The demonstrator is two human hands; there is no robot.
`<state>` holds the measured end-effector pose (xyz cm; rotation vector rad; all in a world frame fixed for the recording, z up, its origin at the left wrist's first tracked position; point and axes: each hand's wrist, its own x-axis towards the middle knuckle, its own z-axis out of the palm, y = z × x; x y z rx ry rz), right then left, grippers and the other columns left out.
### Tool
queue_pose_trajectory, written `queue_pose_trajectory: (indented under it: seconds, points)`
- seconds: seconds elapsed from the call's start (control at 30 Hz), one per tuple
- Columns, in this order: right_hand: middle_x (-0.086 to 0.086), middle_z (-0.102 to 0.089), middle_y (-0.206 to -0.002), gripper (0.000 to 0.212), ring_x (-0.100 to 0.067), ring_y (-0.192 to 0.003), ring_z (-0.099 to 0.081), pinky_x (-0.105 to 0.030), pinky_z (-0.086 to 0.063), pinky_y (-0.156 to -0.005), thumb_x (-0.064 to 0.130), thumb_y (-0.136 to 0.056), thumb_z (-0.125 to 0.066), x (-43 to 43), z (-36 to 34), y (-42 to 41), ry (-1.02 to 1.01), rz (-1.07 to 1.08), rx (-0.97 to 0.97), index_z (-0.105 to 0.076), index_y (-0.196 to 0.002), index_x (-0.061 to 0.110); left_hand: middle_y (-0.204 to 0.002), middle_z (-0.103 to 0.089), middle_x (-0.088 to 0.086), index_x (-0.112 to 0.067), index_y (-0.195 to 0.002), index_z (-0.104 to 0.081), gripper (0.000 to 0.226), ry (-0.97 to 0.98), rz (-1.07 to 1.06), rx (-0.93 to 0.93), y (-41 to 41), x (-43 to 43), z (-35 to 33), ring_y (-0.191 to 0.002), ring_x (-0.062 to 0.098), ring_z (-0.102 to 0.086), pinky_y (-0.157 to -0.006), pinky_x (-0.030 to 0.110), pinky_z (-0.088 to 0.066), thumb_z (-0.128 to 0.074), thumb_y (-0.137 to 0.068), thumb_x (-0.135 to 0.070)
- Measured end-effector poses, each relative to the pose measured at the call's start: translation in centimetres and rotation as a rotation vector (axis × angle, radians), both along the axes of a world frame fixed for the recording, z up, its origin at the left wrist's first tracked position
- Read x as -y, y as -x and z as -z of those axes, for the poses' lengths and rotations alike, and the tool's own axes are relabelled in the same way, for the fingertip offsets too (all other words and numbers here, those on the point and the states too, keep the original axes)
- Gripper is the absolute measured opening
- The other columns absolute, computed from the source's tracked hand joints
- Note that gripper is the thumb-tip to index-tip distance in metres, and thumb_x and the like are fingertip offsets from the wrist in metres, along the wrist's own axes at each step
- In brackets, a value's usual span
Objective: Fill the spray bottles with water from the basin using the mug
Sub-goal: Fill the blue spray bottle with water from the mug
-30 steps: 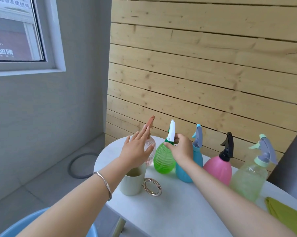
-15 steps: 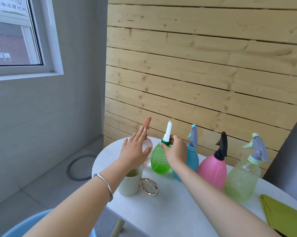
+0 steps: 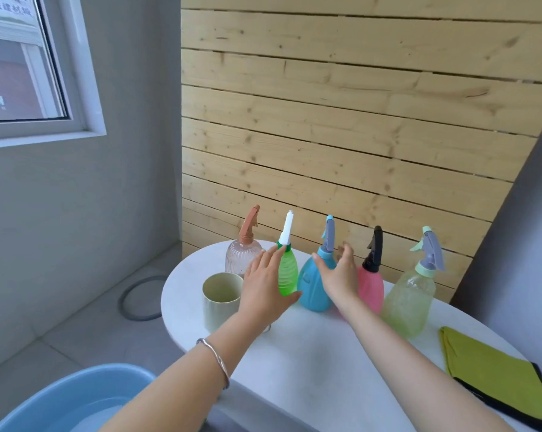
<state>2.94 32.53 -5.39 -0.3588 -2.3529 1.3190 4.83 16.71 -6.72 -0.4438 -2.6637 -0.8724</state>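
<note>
Head view: 5 spray bottles stand upright in a row on the round white tabletop (image 3: 310, 353), long axes vertical, trigger heads up, just before the pine-slat wall (image 3: 341, 135).

From the left:
- a clear ribbed bottle (image 3: 243, 258) with a brown head
- a translucent green ribbed bottle (image 3: 288, 275) with a white head
- a smooth blue bottle (image 3: 313, 288) with a grey head
- a pink bottle (image 3: 372, 286) with a black head
- a frosted pale-green bottle (image 3: 410, 299), whose mint nozzle points left

A cream mug (image 3: 221, 299) with a fluted wall stands mouth up, in front of the clear bottle.

The left hand (image 3: 266, 286), a metal bangle (image 3: 215, 360) on its wrist, has straight fingers (image 3: 271, 255) that hold nothing. It lies in front of the green bottle, fingertips near the neck; contact cannot be told.

The right hand (image 3: 341, 275) is flat and spread, holding nothing, in front of the gap between the blue and pink bottles.

A light-blue plastic basin (image 3: 66, 397) with water sits low at the left, below the tabletop's edge. A folded yellow-green cloth (image 3: 494, 372) with a dark border lies on the right.
</note>
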Motion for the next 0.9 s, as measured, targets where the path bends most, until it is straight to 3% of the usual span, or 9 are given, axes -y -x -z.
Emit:
queue_pose_trajectory:
  seconds: [0.1,0.17,0.3,0.4,0.47,0.53,0.63,0.77,0.9]
  points:
    - [-0.002,-0.062,-0.121,0.041,-0.023,-0.112,-0.057,-0.025,-0.039,-0.080,0.023,-0.089,-0.064,0.1,-0.2,1.2,-0.012,-0.027,-0.025,-0.051,-0.126,0.014,-0.159,-0.026,-0.004,-0.021,-0.154,-0.022,0.094,-0.030,-0.006,0.025,-1.2,-1.0,-0.1,-0.148,0.020,-0.018,-0.120,0.030,-0.014,-0.074,-0.080,-0.048]
    - [0.000,-0.067,-0.110,0.029,-0.022,-0.105,-0.060,-0.025,-0.040,-0.077,0.018,-0.086,-0.067,-0.1,-0.2,1.0,-0.021,-0.017,-0.063,-0.060,-0.113,0.014,-0.160,-0.025,-0.004,-0.019,-0.154,-0.022,0.093,-0.062,-0.004,0.039,-1.9,-1.3,-0.2,-0.149,0.018,-0.018,-0.119,0.028,-0.012,-0.072,-0.082,-0.048]
    - [0.009,-0.067,-0.098,0.027,-0.009,-0.097,-0.060,-0.017,-0.041,-0.077,0.026,-0.078,-0.076,-0.5,-1.5,-1.5,0.020,-0.060,-0.199,-0.066,-0.101,0.017,-0.161,-0.021,-0.005,-0.020,-0.155,-0.017,0.095,-0.109,0.030,0.094,-3.2,-1.5,-1.2,-0.149,0.014,-0.017,-0.119,0.028,-0.015,-0.070,-0.083,-0.051]
    - [0.013,-0.069,-0.092,0.027,0.000,-0.089,-0.060,-0.009,-0.041,-0.077,0.029,-0.074,-0.080,0.0,-4.6,-4.3,0.131,-0.106,-0.323,-0.069,-0.096,0.019,-0.160,-0.018,-0.011,-0.025,-0.156,-0.013,0.112,-0.238,0.104,0.209,-4.2,-1.7,-2.6,-0.148,0.012,-0.017,-0.120,0.035,-0.022,-0.079,-0.072,-0.056]
    - [0.012,-0.068,-0.080,0.020,0.001,-0.076,-0.059,-0.008,-0.041,-0.070,0.028,-0.074,-0.080,0.3,-6.6,-6.1,0.281,-0.166,-0.364,-0.071,-0.088,0.019,-0.155,-0.027,-0.015,-0.030,-0.154,-0.016,0.116,-0.376,0.178,0.288,-5.2,-2.0,-3.5,-0.144,0.009,-0.026,-0.117,0.036,-0.031,-0.084,-0.063,-0.057]
    - [0.009,-0.064,-0.070,0.013,-0.001,-0.066,-0.055,-0.011,-0.041,-0.065,0.028,-0.075,-0.078,0.5,-8.1,-7.5,0.400,-0.248,-0.368,-0.071,-0.082,0.020,-0.136,-0.048,-0.017,-0.035,-0.141,-0.032,0.100,-0.529,0.198,0.285,-6.3,-2.1,-4.0,-0.128,0.007,-0.048,-0.104,0.034,-0.046,-0.088,-0.060,-0.052]
    - [0.007,-0.065,-0.074,0.010,-0.003,-0.070,-0.054,-0.020,-0.041,-0.072,0.028,-0.079,-0.075,0.7,-9.7,-9.1,0.486,-0.337,-0.316,-0.072,-0.082,0.020,-0.111,-0.059,-0.012,-0.038,-0.124,-0.042,0.081,-0.623,0.168,0.249,-7.9,-1.6,-5.1,-0.103,0.006,-0.061,-0.085,0.027,-0.055,-0.091,-0.059,-0.042]
    - [-0.005,-0.068,-0.085,0.007,-0.012,-0.080,-0.057,-0.027,-0.043,-0.080,0.023,-0.079,-0.074,1.3,-11.5,-10.7,0.565,-0.452,-0.235,-0.073,-0.081,0.017,-0.114,-0.066,0.000,-0.035,-0.122,-0.045,0.092,-0.787,0.251,0.404,-9.3,-0.1,-6.1,-0.100,0.012,-0.069,-0.087,0.034,-0.057,-0.090,-0.044,-0.052]
    - [-0.009,-0.069,-0.090,0.019,-0.018,-0.083,-0.062,-0.030,-0.049,-0.082,0.029,-0.071,-0.073,2.0,-12.9,-11.9,0.688,-0.566,-0.169,-0.072,-0.083,0.015,-0.110,-0.073,0.000,-0.026,-0.122,-0.055,0.078,-0.896,0.398,0.596,-11.0,1.9,-7.8,-0.096,0.015,-0.071,-0.078,0.026,-0.056,-0.083,-0.054,-0.050]
